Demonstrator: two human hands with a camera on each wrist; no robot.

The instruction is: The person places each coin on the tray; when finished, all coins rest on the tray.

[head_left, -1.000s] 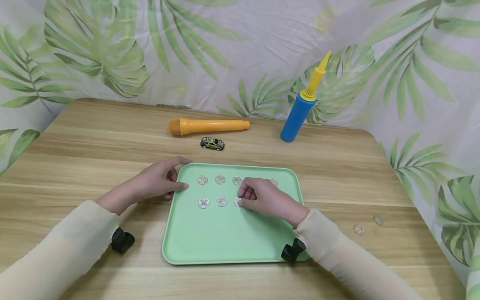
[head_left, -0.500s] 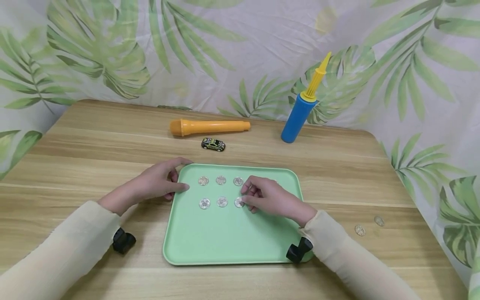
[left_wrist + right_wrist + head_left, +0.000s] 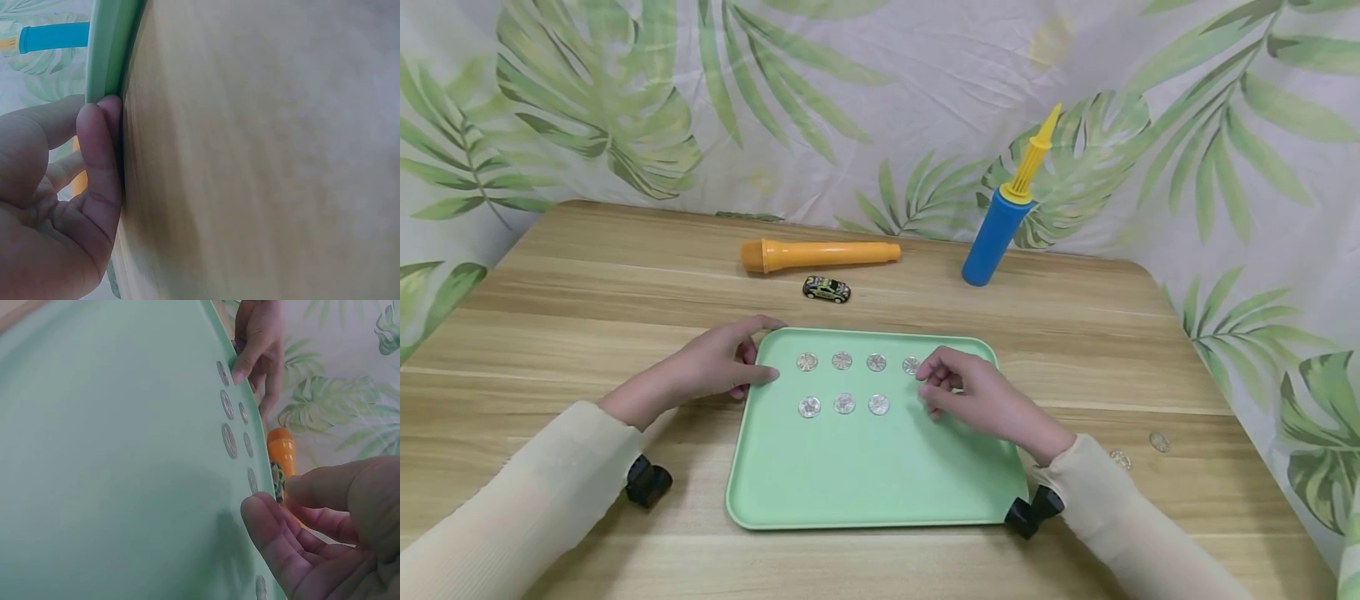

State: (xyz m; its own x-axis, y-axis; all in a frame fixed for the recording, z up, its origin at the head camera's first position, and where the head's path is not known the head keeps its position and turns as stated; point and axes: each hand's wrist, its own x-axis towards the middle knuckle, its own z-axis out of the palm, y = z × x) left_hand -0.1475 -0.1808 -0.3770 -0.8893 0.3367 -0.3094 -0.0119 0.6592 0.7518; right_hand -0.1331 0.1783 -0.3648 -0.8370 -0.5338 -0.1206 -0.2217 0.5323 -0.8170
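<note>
The tray (image 3: 865,475) is plain mint green, on a light wood-grain table (image 3: 587,283). On the tray, silver coins (image 3: 844,404) glint. Behind the tray lie an orange toy microphone (image 3: 816,253), a black-and-green patterned toy car (image 3: 826,289) and a blue pump (image 3: 996,233) with a yellow handle. The backdrop cloth (image 3: 880,100) is white with green palm leaves.

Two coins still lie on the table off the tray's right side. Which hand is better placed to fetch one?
Right hand, probably: it hovers empty near the loose coins, while the left hand rests against the tray.
</note>
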